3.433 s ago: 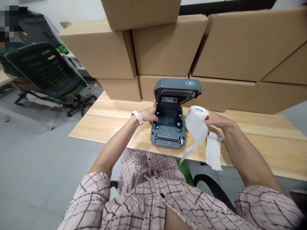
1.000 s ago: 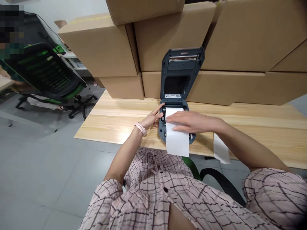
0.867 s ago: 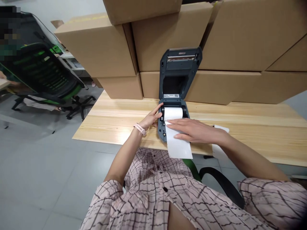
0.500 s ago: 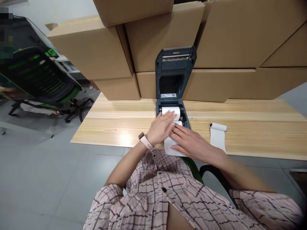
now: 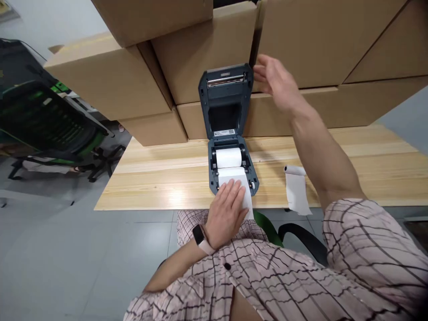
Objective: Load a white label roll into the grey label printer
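Note:
A grey label printer stands on the wooden table with its lid raised upright. A white paper roll lies in its bay, and a strip of paper runs forward over the front edge. My left hand lies flat on that strip at the table's edge, fingers spread. My right hand is raised beside the top right corner of the lid, fingers apart, holding nothing.
Stacked cardboard boxes form a wall right behind the printer. A small partly unrolled paper roll lies on the table to the right. A black and green office chair stands at the left on the grey floor.
The roll went from my right hand into the printer and the lid swung fully up. My right hand then left the strip and rose to the lid; my left hand slid onto the strip.

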Action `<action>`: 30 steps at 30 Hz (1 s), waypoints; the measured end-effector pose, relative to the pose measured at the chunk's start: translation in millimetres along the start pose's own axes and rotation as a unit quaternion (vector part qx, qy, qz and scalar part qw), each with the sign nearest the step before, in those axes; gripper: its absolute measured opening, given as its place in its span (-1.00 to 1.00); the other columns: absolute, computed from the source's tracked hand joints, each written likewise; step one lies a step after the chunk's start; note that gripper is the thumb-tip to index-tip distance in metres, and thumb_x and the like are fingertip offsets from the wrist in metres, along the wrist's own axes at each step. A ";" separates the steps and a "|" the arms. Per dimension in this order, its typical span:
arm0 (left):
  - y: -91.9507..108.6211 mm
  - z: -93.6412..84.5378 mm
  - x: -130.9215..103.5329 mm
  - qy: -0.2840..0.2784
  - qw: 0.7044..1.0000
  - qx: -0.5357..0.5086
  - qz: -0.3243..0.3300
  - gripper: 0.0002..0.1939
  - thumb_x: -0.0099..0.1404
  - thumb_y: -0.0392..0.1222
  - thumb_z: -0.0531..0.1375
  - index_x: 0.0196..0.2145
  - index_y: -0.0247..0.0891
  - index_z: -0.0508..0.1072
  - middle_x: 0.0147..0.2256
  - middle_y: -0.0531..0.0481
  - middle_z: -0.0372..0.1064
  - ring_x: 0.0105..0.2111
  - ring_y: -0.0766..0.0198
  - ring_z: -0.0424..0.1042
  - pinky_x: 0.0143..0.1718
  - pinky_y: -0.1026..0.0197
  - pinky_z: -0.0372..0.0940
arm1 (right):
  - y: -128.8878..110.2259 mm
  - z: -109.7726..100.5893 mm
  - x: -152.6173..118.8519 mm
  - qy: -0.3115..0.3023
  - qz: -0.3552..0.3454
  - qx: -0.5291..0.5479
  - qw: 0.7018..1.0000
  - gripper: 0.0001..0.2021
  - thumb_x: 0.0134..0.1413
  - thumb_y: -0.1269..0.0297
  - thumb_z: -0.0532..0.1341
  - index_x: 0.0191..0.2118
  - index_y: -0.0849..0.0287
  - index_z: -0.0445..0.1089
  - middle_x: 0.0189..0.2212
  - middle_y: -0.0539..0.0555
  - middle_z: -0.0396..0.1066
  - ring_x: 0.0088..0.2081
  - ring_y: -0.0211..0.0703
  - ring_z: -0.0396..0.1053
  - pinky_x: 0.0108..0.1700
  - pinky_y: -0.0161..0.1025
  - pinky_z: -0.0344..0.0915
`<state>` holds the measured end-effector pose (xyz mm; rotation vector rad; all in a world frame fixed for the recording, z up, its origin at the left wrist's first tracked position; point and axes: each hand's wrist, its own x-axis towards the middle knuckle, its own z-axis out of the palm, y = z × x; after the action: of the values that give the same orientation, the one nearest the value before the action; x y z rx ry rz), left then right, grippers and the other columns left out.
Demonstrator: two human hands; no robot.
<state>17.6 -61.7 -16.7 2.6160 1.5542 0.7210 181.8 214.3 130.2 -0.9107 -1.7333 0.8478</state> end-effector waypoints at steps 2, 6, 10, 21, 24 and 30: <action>5.1 -2.0 -10.7 0.018 1.000 -0.014 0.010 -0.35 0.56 -0.14 0.08 0.50 -0.34 0.07 0.43 -0.33 0.22 0.51 -0.06 0.07 0.48 -0.26 0.21 | 7.4 13.0 27.6 -0.036 0.040 0.026 0.998 -0.41 0.59 0.05 -0.28 0.43 0.21 0.16 0.28 0.11 0.45 0.32 -0.09 0.39 0.33 0.01 0.30; 2.5 -6.8 -17.5 0.040 0.998 -0.033 0.025 -0.43 0.54 -0.18 0.11 0.43 -0.31 0.24 0.36 -0.27 0.34 0.47 0.00 0.19 0.44 -0.20 0.28 | 4.3 19.3 11.5 -0.030 0.004 0.053 0.998 -0.45 0.56 -0.06 -0.21 0.26 0.13 0.33 0.22 0.11 0.48 0.21 -0.05 0.43 0.29 0.00 0.36; -3.3 -8.6 -20.4 0.091 0.992 -0.064 0.051 -0.60 0.50 -0.22 0.16 0.23 -0.29 0.49 0.22 -0.21 0.53 0.35 0.03 0.40 0.37 -0.15 0.39 | -2.8 16.0 -74.3 -0.018 -0.098 -0.009 0.995 -0.44 0.52 -0.13 -0.10 0.14 0.15 0.45 0.15 0.18 0.50 0.16 0.06 0.44 0.30 0.10 0.31; -28.4 -21.5 8.3 0.293 0.895 -0.247 -0.230 -0.31 0.44 -0.01 0.24 0.45 -0.04 0.17 0.54 -0.12 0.00 0.54 -0.07 -0.01 0.53 -0.30 0.01 | 34.4 66.1 -225.6 0.014 0.042 0.018 0.999 -0.35 0.39 -0.18 0.10 0.47 -0.09 0.16 0.56 0.06 0.00 0.58 0.06 -0.11 0.58 0.17 -0.12; -47.1 -19.1 35.4 0.146 0.812 -0.473 -0.310 -0.04 0.36 0.18 0.29 0.53 -0.14 -0.02 0.54 -0.23 -0.05 0.54 -0.21 -0.05 0.53 -0.28 0.01 | 43.2 70.1 -227.1 0.027 0.175 0.169 0.970 0.03 0.13 -0.27 0.33 0.58 -0.16 -0.15 0.60 0.03 -0.15 0.60 0.12 -0.20 0.58 0.18 -0.12; -55.0 -11.7 34.2 0.103 0.750 -0.579 -0.304 -0.01 0.28 0.15 0.38 0.51 -0.11 0.09 0.50 -0.19 0.07 0.51 -0.23 0.05 0.54 -0.23 0.02 | 47.0 64.2 -230.8 -0.012 0.260 0.254 0.932 0.18 -0.03 -0.24 0.44 0.58 -0.12 -0.16 0.56 0.09 0.01 0.57 0.21 -0.08 0.56 0.22 -0.01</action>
<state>-18.9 -7.9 -6.6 1.0795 1.1910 1.3110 188.9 27.9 -27.2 -1.0056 -1.1958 1.5720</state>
